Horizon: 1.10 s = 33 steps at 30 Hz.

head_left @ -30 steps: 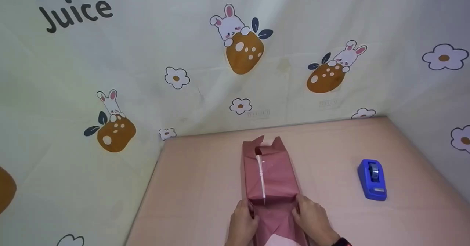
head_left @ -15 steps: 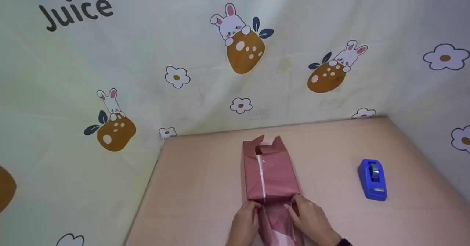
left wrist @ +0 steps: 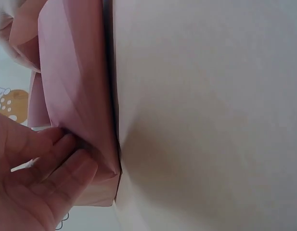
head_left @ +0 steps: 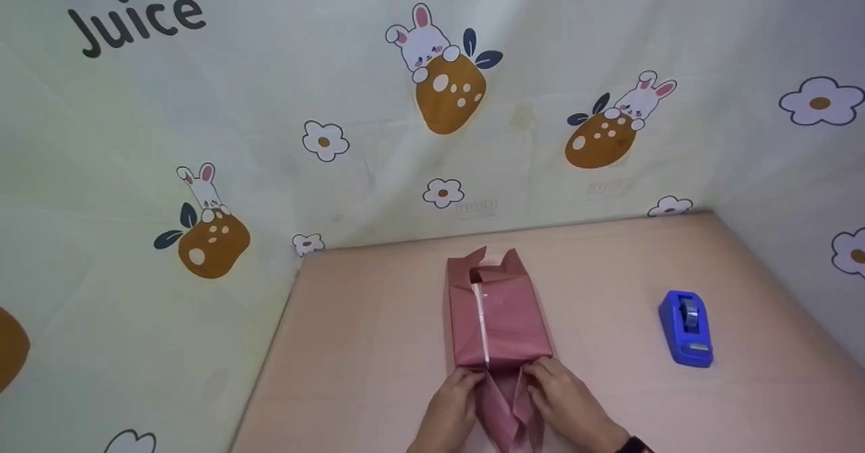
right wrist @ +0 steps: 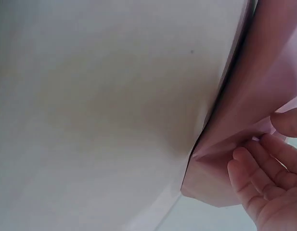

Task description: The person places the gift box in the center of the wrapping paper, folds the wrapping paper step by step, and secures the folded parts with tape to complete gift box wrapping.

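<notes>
"One boxy package [head_left: 510, 328]: matte dusky-pink paper, white strip [head_left: 481, 324] lengthwise. It lies between the table's [head_left: 365, 318] left and right edges, flaps [head_left: 511, 265] raised toward the far edge. Grip?"

"Left hand [head_left: 447, 402] pinches the creased near end. Right hand [head_left: 571, 399] touches the opposite side, fingers bent; pinch or press, cannot tell."

"Change?"

"Half a second earlier, a pale patch showed between the near-end sides; now they fold inward, covering it."

Head view's kinda dim but pretty even, with a faint pale sheen on the cloth [head_left: 365, 88] and a greyer top right corner. Both wrist views look hazy and soft, with blurry shadows on the table [left wrist: 211, 115] beside the paper [left wrist: 78, 72].
</notes>
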Each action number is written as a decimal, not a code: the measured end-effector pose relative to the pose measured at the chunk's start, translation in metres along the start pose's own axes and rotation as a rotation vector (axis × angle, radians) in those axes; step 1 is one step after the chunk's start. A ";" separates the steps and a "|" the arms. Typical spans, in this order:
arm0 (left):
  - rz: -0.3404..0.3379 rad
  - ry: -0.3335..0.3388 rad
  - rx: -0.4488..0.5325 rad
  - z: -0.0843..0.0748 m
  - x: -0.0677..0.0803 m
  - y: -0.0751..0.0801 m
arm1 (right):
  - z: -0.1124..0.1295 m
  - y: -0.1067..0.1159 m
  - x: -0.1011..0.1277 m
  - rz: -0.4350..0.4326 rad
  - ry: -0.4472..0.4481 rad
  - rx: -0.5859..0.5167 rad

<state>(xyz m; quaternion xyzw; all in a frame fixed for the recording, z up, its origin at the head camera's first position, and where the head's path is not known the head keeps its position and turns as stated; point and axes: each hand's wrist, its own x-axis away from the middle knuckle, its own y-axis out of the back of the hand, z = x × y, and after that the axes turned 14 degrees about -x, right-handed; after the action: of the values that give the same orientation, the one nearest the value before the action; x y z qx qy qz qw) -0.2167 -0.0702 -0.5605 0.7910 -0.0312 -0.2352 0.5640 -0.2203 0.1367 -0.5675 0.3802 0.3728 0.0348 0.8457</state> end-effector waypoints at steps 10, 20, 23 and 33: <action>0.138 -0.082 -0.083 -0.004 -0.002 0.004 | 0.000 0.005 0.000 0.213 -0.042 -0.032; 0.231 -0.206 -0.212 -0.005 -0.002 0.008 | 0.003 0.008 -0.002 0.334 -0.030 -0.018; 0.212 -0.239 -0.219 -0.003 0.000 0.007 | 0.004 0.009 -0.002 0.385 -0.020 -0.014; 0.227 -0.218 -0.217 -0.003 -0.002 0.007 | 0.005 0.010 -0.001 0.387 0.028 0.028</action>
<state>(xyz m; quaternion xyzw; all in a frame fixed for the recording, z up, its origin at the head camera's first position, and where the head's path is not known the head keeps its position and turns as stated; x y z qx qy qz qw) -0.2161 -0.0693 -0.5525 0.6868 -0.1555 -0.2565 0.6621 -0.2154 0.1405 -0.5583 0.4561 0.3051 0.1968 0.8125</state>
